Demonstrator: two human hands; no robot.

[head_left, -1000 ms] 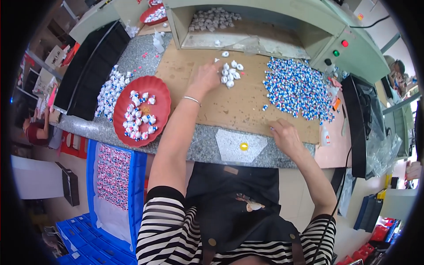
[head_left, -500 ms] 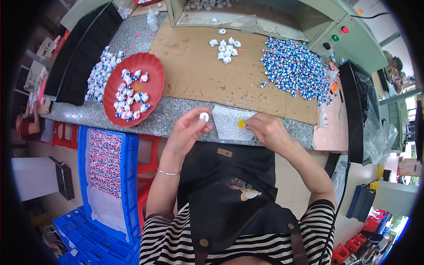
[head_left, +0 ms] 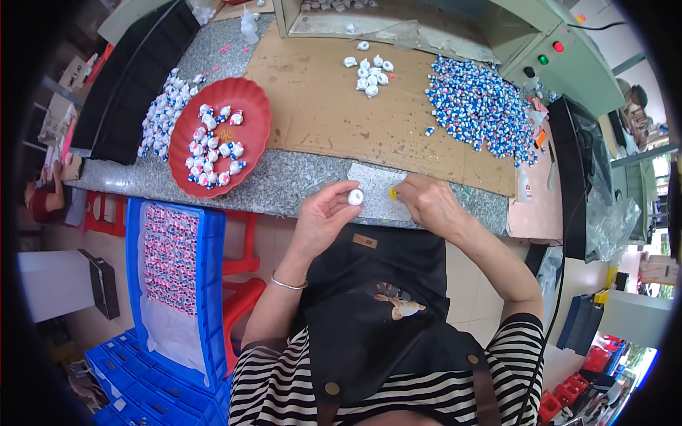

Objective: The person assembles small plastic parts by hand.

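a small white cap (head_left: 356, 197) was pinched in the left hand (head_left: 323, 220), just left of the right hand (head_left: 428, 204), whose fingertips were pressed on a small yellow piece (head_left: 393, 192).

Left hand (head_left: 323, 216) raised palm-up near the body, fingers curled, thumb and fingertips pinched together. Right hand (head_left: 430, 202) lowered palm-down, fingertips pressed forward. Both forearms bent inward, wrists close, hands just apart.
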